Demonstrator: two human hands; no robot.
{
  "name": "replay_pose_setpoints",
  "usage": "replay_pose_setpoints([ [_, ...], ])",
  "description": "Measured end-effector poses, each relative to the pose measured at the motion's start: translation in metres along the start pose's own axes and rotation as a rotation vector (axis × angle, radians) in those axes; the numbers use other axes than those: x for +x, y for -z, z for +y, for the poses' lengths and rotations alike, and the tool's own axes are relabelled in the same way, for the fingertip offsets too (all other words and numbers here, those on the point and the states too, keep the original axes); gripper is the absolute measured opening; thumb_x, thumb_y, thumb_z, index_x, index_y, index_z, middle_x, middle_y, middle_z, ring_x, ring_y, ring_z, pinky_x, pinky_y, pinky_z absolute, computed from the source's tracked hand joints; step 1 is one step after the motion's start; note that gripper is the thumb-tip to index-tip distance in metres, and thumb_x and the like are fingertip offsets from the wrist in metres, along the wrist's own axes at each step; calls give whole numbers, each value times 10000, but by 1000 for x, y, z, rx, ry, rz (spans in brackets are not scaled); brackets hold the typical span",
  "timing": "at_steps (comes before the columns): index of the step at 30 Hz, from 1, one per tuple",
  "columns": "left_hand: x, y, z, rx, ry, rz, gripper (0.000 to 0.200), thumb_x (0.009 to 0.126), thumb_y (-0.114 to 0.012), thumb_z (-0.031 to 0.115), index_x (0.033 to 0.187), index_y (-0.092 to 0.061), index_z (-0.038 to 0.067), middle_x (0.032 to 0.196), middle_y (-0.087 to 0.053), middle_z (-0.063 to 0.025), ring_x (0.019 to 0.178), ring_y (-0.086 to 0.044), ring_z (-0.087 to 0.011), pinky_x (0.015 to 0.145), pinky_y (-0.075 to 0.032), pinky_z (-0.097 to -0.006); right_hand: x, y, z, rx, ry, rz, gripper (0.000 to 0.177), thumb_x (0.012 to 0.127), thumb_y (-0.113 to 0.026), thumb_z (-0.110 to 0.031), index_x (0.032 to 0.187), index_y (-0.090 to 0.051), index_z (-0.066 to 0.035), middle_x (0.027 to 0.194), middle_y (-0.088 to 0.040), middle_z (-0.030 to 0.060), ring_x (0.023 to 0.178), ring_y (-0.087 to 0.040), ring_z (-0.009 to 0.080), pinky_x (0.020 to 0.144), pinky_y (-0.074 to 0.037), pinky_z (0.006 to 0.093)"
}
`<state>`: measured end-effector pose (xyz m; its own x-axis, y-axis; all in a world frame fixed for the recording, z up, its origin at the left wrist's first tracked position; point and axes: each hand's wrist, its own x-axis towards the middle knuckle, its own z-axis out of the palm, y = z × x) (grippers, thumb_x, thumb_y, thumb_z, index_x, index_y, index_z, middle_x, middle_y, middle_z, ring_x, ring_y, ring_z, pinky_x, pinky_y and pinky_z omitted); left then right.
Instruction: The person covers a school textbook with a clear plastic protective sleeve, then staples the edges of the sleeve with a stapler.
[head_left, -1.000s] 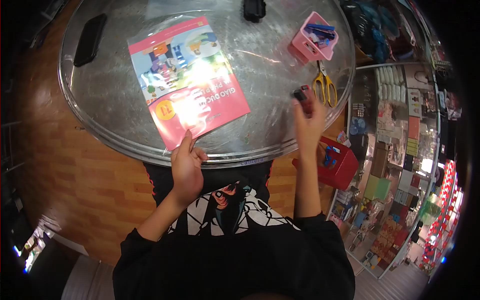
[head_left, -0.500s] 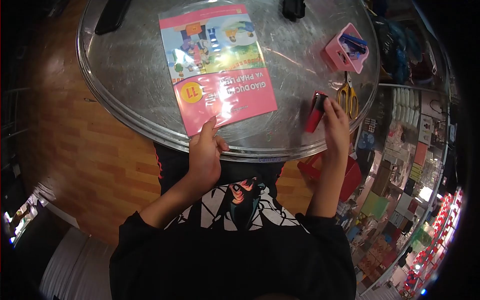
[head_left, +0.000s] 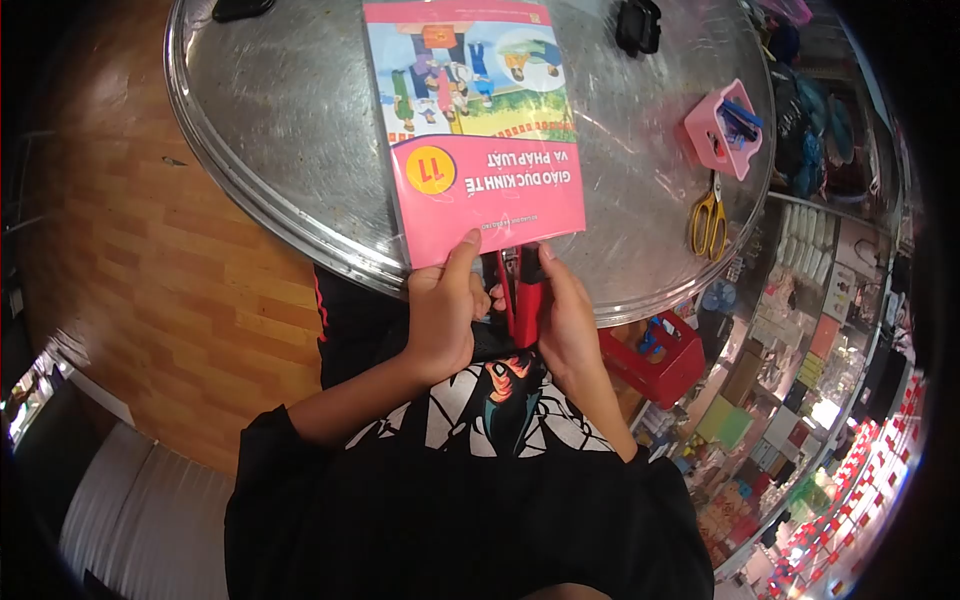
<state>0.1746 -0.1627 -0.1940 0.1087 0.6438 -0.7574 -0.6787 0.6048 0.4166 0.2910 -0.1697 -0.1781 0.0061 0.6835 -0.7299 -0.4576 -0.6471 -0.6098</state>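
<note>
My left hand (head_left: 447,312) pinches the near edge of a pink book (head_left: 485,195) with a shiny cover, its thumb on top. The book's printed title is upside down to me, and its near edge reaches to the rim of the round metal table (head_left: 290,150). In my right hand (head_left: 568,310) is a red and black stapler (head_left: 526,300), held upright close to the book's near edge, beside my left fingers. Whether its jaws touch the book cannot be made out.
Yellow-handled scissors (head_left: 708,225) lie at the table's right, below a pink basket (head_left: 718,140) of blue items. A black object (head_left: 638,27) is at the back. A red stool (head_left: 665,365) stands below the right edge, near a glass display case (head_left: 780,380).
My right hand has picked up the stapler from the table's right side and brought it left to the book. The book's near edge is now held by my left hand. The view has shifted.
</note>
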Motion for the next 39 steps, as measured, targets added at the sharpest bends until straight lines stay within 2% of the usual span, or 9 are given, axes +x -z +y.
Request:
replay_pose_setpoints([
  [6, -3, -7, 5, -32, 8, 37, 247, 832, -543, 226, 634, -487, 90, 403, -312, 20, 354, -288, -71, 392, -252, -223, 8, 0, -4, -39, -67, 56, 407, 870, -412, -389, 952, -504, -1, 767, -580, 134, 663, -576, 201, 639, -472, 298],
  [13, -4, -8, 6, -18, -13, 62, 262, 821, -561, 225, 604, -489, 97, 396, -325, 26, 334, -275, -59, 364, -233, -217, 11, 0, -11, -114, -59, 35, 424, 864, -453, -378, 996, -495, 23, 802, -592, 145, 688, -589, 189, 638, -485, 283],
  [18, -5, -11, 8, -5, -26, 39, 261, 821, -559, 233, 609, -494, 96, 399, -320, 33, 339, -275, -51, 366, -233, -213, 15, 8, -6, -26, -63, -62, 507, 847, -429, -453, 1023, -486, 19, 852, -597, 157, 728, -588, 188, 663, -484, 278],
  [22, -7, -11, 9, 3, -38, 34, 258, 827, -550, 233, 615, -499, 95, 403, -319, 41, 341, -270, -45, 367, -232, -210, 16, 3, -8, 31, -84, -66, 458, 855, -448, -416, 1028, -485, 7, 827, -595, 148, 722, -585, 190, 665, -483, 277],
  [27, -8, -15, 11, -1, -85, 38, 254, 827, -552, 230, 621, -504, 90, 404, -321, 42, 342, -273, -44, 367, -236, -210, 21, 4, -10, 131, -142, -122, 339, 856, -485, -326, 1004, -492, -21, 786, -586, 130, 655, -578, 185, 605, -486, 264],
  [32, -9, -14, 10, 6, -127, 21, 242, 826, -554, 223, 633, -515, 83, 410, -334, 38, 349, -287, -38, 367, -241, -208, 21, 2, -8, 133, -111, -71, 334, 845, -506, -333, 977, -493, -26, 755, -572, 108, 614, -573, 172, 529, -482, 256],
  [34, -11, -10, 10, 35, -122, -61, 157, 843, -523, 161, 791, -579, 25, 643, -547, -7, 515, -491, -47, 430, -348, -169, 20, -3, -8, 145, -96, -21, 331, 841, -514, -333, 968, -495, -27, 740, -564, 97, 605, -571, 167, 502, -479, 253],
  [36, -10, -10, 10, 38, -131, -72, 160, 844, -523, 160, 794, -578, 18, 644, -547, -8, 517, -491, -50, 445, -367, -174, 19, -5, -8, 133, -61, 28, 302, 823, -537, -347, 944, -502, -73, 740, -570, 79, 585, -559, 161, 427, -454, 240],
  [39, -10, -11, 9, 35, -178, -105, 159, 845, -520, 150, 803, -575, 7, 653, -548, -10, 527, -491, -51, 467, -393, -182, 16, -11, -11, 93, -43, 73, 309, 819, -543, -348, 947, -501, -70, 740, -570, 69, 566, -555, 147, 413, -451, 226],
])
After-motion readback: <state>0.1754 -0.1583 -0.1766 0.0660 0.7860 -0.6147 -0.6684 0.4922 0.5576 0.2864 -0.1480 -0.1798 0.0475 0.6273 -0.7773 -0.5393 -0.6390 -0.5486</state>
